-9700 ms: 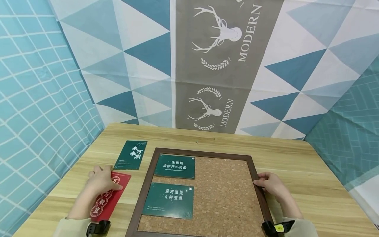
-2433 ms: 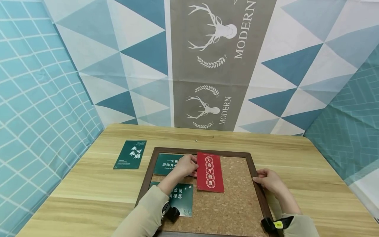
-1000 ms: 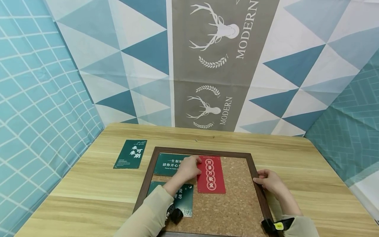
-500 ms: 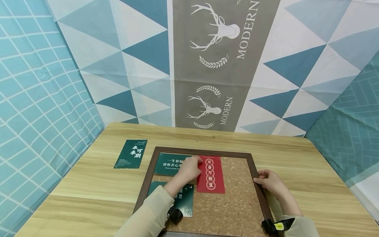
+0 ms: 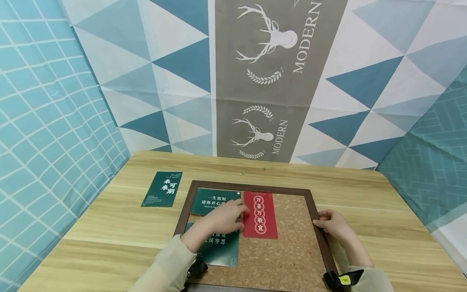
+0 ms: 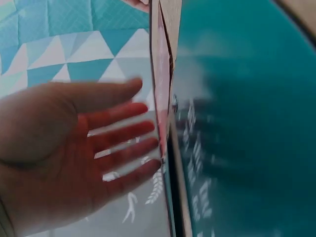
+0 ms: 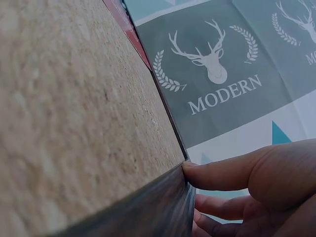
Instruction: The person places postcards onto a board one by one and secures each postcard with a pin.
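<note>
A red card with white characters lies upright on the framed cork board, near its top edge. My left hand hovers at the card's left edge; in the left wrist view its fingers are straight and spread, holding nothing. Under and beside this hand are two green cards on the board, the upper green card and the lower green card, both partly covered by the hand. My right hand pinches the board's right frame edge, thumb on top and fingers beneath.
Another green card lies on the wooden table left of the board. Behind the table hangs a patterned cloth with deer heads and triangles; a blue checked cloth is at the left.
The red card went from the table at the left onto the board, carried by my left hand. That hand has since let go and drawn slightly back. The right hand stays on the frame.
</note>
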The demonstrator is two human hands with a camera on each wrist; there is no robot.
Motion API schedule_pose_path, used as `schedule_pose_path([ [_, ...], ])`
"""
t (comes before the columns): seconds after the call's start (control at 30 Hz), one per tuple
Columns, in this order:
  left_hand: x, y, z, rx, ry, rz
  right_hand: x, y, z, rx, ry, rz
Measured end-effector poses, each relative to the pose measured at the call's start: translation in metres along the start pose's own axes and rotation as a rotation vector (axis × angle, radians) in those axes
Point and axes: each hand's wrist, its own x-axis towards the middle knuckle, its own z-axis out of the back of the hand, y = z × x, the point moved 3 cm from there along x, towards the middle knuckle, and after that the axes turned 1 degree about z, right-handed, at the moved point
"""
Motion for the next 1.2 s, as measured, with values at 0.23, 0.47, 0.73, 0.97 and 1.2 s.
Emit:
schedule_pose_path([
  [0.23,-0.016,-0.007,-0.006,0.019,0.166,-0.068,-0.001,0.001,0.0,-0.006,-0.006,0.005],
  [0.47,-0.021,-0.009,-0.009,0.038,0.222,-0.053,-0.002,0.002,0.0,-0.014,-0.012,0.003],
  [0.73,-0.024,-0.003,-0.012,-0.071,0.283,-0.048,0.001,0.002,0.0,-0.048,0.002,0.012],
  [0.97,-0.025,-0.002,-0.011,-0.124,0.31,-0.038,0.004,0.004,0.002,-0.086,0.041,0.086],
  [1.2,-0.024,-0.005,-0.012,-0.13,0.307,-0.022,0.002,0.022,0.005,-0.214,-0.003,0.072],
])
